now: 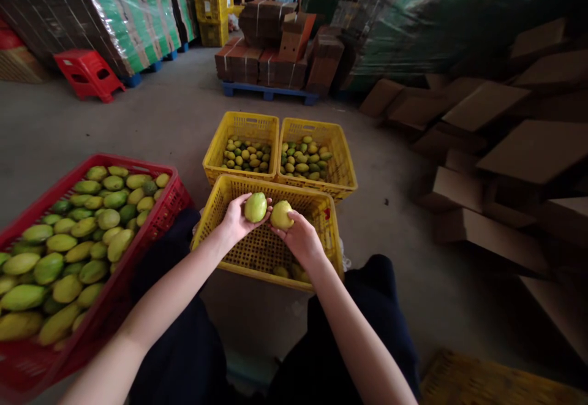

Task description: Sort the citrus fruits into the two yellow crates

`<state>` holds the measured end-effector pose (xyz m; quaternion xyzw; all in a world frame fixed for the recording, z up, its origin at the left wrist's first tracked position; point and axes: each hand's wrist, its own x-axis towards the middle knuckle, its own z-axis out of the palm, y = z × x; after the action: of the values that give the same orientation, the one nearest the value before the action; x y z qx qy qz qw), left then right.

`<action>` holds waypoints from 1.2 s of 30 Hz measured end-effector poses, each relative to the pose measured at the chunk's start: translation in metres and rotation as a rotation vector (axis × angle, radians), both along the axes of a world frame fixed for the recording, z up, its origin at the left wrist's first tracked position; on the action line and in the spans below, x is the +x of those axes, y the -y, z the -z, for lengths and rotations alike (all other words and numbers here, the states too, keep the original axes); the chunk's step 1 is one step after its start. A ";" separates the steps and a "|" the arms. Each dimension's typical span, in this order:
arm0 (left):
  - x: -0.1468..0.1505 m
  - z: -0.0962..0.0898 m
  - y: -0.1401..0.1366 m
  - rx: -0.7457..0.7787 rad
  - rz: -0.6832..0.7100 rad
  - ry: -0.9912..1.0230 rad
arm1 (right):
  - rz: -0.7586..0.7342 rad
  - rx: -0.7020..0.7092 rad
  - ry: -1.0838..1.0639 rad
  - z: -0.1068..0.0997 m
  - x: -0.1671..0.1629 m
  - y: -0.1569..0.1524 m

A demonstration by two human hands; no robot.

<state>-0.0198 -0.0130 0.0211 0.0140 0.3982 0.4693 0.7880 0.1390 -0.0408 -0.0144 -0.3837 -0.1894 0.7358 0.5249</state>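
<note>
Above the near yellow crate (239, 256), my left hand (237, 216) is closed around a green lemon (255, 207). Close beside it, my right hand (303, 236) grips a yellower lemon (282, 215). A few lemons (294, 271) lie at the bottom of the near crate, partly hidden behind my right hand and the crate's front wall. At my left, a red crate (168, 200) is heaped with green and yellow lemons (82, 227).
Two yellow crates (215, 147) holding lemons stand just beyond the near one. Flattened cardboard boxes (487, 105) pile up on the right. A red stool (87, 74), a blue pallet (271, 91) of cartons and wrapped stacks (133, 13) stand farther back.
</note>
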 end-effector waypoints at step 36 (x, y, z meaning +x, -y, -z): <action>0.009 0.010 -0.001 0.137 0.000 -0.077 | 0.136 0.015 -0.072 -0.006 -0.002 0.002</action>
<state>-0.0103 -0.0117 0.0114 0.0860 0.3949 0.4945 0.7695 0.1371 -0.0429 -0.0085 -0.3650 -0.1497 0.7103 0.5829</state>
